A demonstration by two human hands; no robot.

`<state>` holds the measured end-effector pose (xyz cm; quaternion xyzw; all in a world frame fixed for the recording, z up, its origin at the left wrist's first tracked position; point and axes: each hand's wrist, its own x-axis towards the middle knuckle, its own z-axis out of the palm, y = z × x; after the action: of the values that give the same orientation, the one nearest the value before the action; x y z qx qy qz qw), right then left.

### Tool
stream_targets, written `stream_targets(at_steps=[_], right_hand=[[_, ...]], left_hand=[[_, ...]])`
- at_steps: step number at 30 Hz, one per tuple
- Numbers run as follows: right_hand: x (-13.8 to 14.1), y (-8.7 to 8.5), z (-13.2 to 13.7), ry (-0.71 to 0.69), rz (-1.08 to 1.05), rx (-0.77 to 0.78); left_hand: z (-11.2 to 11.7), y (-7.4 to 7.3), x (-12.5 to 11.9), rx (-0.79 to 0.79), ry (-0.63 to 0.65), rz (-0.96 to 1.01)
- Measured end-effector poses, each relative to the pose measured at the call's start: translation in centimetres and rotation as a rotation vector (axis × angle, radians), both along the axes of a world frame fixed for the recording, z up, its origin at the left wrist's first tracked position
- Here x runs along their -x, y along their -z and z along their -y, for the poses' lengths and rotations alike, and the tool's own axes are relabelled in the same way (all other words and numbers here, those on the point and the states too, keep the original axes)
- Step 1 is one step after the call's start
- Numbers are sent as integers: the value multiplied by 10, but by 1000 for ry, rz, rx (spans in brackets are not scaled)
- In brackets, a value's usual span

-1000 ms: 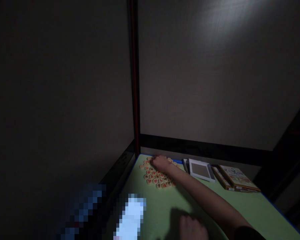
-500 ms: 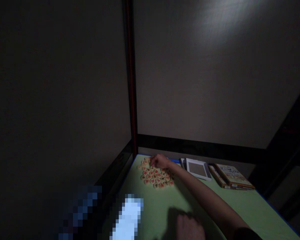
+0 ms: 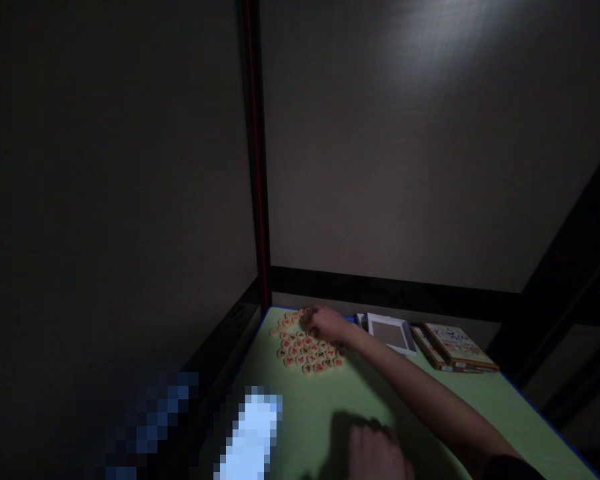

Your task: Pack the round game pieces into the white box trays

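Observation:
Round Chinese chess pieces (image 3: 313, 357) with red and dark characters lie face up in a close cluster on the green table (image 3: 300, 407), near its far left corner. Reaching in from the lower right, my right hand (image 3: 327, 325) is over the back of this cluster. Its fingers are bent down and closed among the pieces, and whatever they grip is hidden. My left hand (image 3: 379, 455) appears at the bottom edge with its knuckles up and fingers curled under. I cannot see inside that fist.
A shallow white open box (image 3: 393, 335) sits at the back edge, right of the pieces. Beside it lie printed flat boxes (image 3: 457, 347), partly overlapping. A blurred bright rectangle (image 3: 250, 437) is at the front left. Walls (image 3: 380, 167) stand close behind and left.
The view has shifted slightly, so the table things appear a little further left. My right hand stays at the back of the cluster, and my left fist has hardly moved.

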<state>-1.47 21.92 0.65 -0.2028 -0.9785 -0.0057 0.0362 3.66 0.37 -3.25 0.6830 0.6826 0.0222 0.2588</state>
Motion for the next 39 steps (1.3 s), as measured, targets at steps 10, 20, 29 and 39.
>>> stream_targets(at_steps=[10,20,29,39], right_hand=[[-4,3,22,99,41,-2],[-13,14,1,187,-160,274],[-18,23,-4,183,-232,327],[-31,-4,-15,275,-139,187]], left_hand=[[5,-13,5,-32,75,-29],[9,-25,10,52,103,-7],[8,-18,7,1,89,-21],[8,-10,6,-29,80,-22]])
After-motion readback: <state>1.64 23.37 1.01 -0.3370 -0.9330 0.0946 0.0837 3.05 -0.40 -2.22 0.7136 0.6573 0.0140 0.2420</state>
